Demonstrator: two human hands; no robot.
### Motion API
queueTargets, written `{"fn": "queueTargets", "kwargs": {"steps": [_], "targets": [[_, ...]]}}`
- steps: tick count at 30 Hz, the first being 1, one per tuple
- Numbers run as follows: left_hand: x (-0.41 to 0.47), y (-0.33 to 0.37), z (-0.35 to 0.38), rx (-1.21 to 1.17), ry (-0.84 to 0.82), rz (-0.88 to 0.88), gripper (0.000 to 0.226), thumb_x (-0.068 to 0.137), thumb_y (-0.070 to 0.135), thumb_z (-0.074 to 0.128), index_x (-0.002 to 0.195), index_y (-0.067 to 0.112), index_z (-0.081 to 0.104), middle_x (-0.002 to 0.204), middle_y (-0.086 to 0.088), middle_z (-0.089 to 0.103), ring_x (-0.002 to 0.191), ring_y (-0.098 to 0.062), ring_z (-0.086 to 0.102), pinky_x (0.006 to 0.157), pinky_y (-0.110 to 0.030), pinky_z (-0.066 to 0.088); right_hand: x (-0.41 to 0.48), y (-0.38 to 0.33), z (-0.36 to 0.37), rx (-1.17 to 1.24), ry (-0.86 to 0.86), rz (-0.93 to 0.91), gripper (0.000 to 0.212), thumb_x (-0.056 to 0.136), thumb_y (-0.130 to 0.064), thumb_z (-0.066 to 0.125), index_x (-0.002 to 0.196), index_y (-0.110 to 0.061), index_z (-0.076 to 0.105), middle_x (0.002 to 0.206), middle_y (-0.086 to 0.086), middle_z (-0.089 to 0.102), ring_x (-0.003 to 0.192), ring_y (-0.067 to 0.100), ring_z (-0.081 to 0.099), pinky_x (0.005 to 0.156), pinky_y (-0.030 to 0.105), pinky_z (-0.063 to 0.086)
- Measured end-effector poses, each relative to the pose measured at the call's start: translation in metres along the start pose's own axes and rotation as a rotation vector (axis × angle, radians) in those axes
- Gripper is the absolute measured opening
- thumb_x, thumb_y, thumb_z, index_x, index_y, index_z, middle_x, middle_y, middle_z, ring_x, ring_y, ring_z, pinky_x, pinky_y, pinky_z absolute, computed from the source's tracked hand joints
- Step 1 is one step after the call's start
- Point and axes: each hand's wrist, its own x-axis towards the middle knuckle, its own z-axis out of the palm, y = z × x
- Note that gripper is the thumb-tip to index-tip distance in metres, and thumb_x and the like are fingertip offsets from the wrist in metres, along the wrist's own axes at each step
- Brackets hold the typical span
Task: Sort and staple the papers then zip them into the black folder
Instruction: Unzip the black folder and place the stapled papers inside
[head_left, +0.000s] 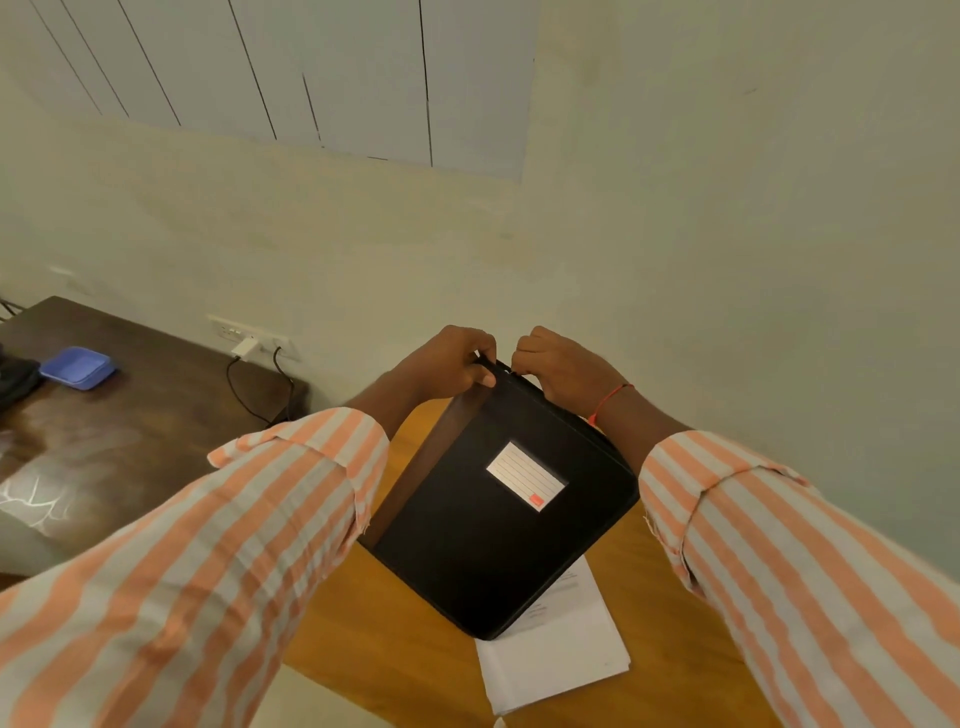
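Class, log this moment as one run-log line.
left hand: grips folder top | right hand: pinches zip end | papers: on table, outside folder

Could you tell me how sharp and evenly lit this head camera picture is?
Head view: wide-angle bending curves the striped sleeves near the edges; dim, warm light; the black folder and its label are fairly sharp; the blue box on the dark desk is soft; a pale glare patch sits at that desk's left.
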Motion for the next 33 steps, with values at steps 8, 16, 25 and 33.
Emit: {"fn": "queueTargets", "kwargs": {"steps": [8,16,25,33], "targets": [[0.006,0.003,0.002,-0.038,-0.025,-0.005,0.015,0.088,0.009,0.075,0.102,0.008,0.072,0.103,-0.003,0.067,0.098,-0.022,0.059,0.091,-0.033,0.049,0.006,0.004,-0.005,0.032,0.058,0.085,0.024,0.079,0.015,0.061,0.086,-0.006,0.068,0.087,0.009,0.06,0.077,0.023,0.054,0.06,0.034,0.051],[0.005,-0.004,0.0,-0.048,-0.024,-0.048,0.016,0.088,0.011,0.076,0.103,0.009,0.074,0.105,-0.004,0.069,0.1,-0.024,0.061,0.094,-0.036,0.049,0.013,-0.003,-0.003,0.021,0.041,0.074,0.022,0.08,0.013,0.063,0.09,-0.005,0.071,0.088,0.012,0.061,0.077,0.025,0.057,0.06,0.033,0.051],[-0.01,-0.04,-0.023,0.017,-0.01,-0.119,0.009,0.088,0.009,0.075,0.096,0.01,0.071,0.101,-0.004,0.066,0.101,-0.026,0.061,0.093,-0.04,0.051,-0.036,0.021,0.006,0.002,-0.049,0.039,0.03,0.075,0.019,0.066,0.087,-0.008,0.071,0.085,0.006,0.062,0.078,0.02,0.055,0.059,0.026,0.045],[-0.005,-0.041,-0.009,0.102,-0.157,-0.059,0.033,0.087,0.045,0.075,0.11,0.029,0.057,0.113,0.001,0.053,0.098,-0.017,0.054,0.089,-0.034,0.05,-0.046,-0.01,0.024,0.309,0.124,0.365,0.018,0.095,0.002,0.048,0.094,-0.004,0.065,0.094,0.012,0.061,0.08,0.017,0.054,0.074,0.016,0.043]]}}
